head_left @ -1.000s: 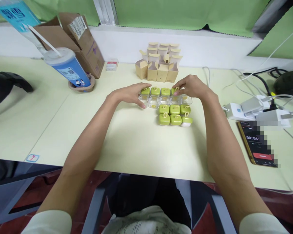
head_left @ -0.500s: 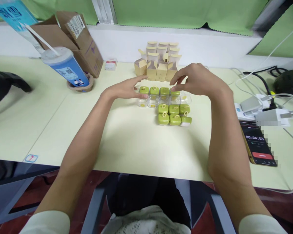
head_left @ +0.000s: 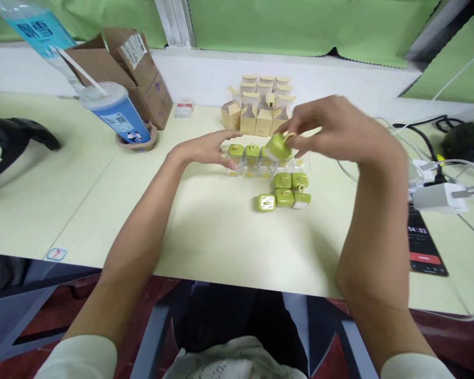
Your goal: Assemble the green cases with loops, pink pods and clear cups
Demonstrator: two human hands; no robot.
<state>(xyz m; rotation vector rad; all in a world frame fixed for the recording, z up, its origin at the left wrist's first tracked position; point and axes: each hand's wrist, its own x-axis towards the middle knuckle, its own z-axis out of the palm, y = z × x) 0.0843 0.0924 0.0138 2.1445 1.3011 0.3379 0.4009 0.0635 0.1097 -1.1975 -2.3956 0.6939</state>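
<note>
My right hand point(head_left: 335, 129) is raised above the table and pinches a small green case point(head_left: 277, 147) by its yellow loop, tilted in the air. My left hand point(head_left: 205, 150) rests with fingers stretched out beside the left end of a row of green cases on clear trays point(head_left: 251, 159). In front of that row lies a cluster of more green cases point(head_left: 286, 190), one of them point(head_left: 266, 202) set slightly apart at the left. Behind the row stand several small tan cardboard boxes point(head_left: 258, 105) with open flaps.
A blue drink cup with a straw point(head_left: 116, 113) and a brown carton point(head_left: 142, 73) stand at the back left. A phone showing a timer point(head_left: 424, 245), white chargers point(head_left: 438, 197) and cables lie at the right. A black object point(head_left: 11, 137) sits at far left.
My right hand has lifted one green case off the table and moved up and right. One case in the front cluster now sits apart. The left hand stays by the row.
</note>
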